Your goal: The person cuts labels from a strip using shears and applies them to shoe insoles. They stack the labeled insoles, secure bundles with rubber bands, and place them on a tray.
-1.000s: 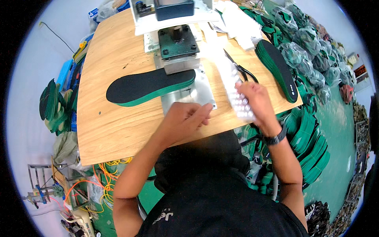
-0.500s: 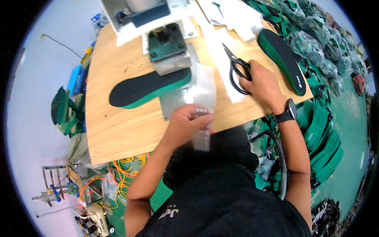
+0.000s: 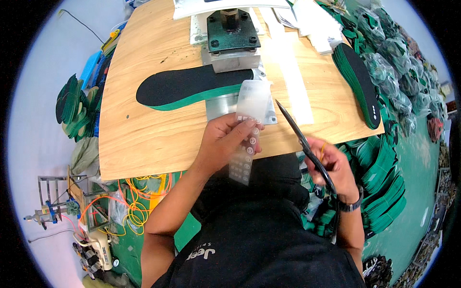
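My left hand (image 3: 228,139) pinches a translucent strip (image 3: 253,102) printed with rows of white marks, held up over the table's front edge. To its right, my right hand (image 3: 331,165) is closed around black-handled scissors (image 3: 314,161), whose blades point up and to the left, near the strip but apart from it. Behind the strip a black insole with a green underside (image 3: 187,86) lies across a metal plate (image 3: 218,106), its right end beneath the metal block of a press (image 3: 234,36). Parts of the right fingers are hidden behind the scissor handles.
A stack of black and green insoles (image 3: 357,86) rests at the table's right edge. White sheets (image 3: 314,24) lie at the back right. Piles of green insoles (image 3: 384,177) and bagged goods (image 3: 413,72) crowd the floor at right; orange and yellow hoses (image 3: 137,206) coil at lower left.
My right hand has lifted the scissors off the table and brought them nearer my body, turned edge-on. My left hand still holds the strip, now more upright. The view has shifted.
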`<state>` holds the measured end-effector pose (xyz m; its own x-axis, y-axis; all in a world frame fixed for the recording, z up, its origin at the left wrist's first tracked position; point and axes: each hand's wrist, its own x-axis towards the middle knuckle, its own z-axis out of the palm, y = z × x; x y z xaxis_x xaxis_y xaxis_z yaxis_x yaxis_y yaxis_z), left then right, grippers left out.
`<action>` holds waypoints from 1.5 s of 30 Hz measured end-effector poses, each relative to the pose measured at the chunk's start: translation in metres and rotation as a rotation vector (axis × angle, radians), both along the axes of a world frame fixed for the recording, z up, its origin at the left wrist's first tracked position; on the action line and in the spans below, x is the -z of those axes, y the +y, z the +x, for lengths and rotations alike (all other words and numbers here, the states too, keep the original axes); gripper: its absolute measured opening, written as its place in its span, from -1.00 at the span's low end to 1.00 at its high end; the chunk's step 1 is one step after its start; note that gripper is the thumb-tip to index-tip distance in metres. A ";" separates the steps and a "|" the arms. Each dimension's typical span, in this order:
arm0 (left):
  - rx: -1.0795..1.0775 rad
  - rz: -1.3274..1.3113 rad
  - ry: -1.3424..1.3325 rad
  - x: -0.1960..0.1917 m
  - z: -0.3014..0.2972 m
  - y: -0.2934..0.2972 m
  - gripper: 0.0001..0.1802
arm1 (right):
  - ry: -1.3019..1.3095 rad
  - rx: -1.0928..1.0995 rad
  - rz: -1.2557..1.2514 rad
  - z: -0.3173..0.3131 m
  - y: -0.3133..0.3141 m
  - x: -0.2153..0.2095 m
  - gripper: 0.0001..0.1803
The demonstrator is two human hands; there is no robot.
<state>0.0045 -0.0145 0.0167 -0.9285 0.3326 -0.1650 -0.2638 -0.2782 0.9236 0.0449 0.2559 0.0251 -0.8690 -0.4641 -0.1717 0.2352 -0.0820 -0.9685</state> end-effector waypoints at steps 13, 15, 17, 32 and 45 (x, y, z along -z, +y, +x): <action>0.129 -0.146 0.026 0.000 0.010 0.019 -0.74 | -0.094 -0.223 0.026 0.006 0.015 0.005 0.07; 0.149 -0.130 0.015 -0.001 0.010 0.021 -0.76 | -0.090 -0.235 0.030 0.006 0.016 0.005 0.07; 0.174 -0.145 0.007 -0.002 0.009 0.023 -0.77 | -0.083 -0.247 0.032 0.007 0.017 0.005 0.08; 0.357 -0.252 -0.052 -0.005 0.013 0.028 -0.78 | 0.153 -0.269 0.232 0.019 0.018 -0.001 -0.03; 0.181 -0.509 0.607 -0.001 0.013 0.009 -0.88 | 0.426 0.299 0.435 0.051 0.041 0.015 -0.20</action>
<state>0.0176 -0.0054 0.0175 -0.8438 0.5061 0.1783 0.3229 0.2136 0.9220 0.0960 0.2971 0.0097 -0.9824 -0.1596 0.0971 -0.1462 0.3338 -0.9312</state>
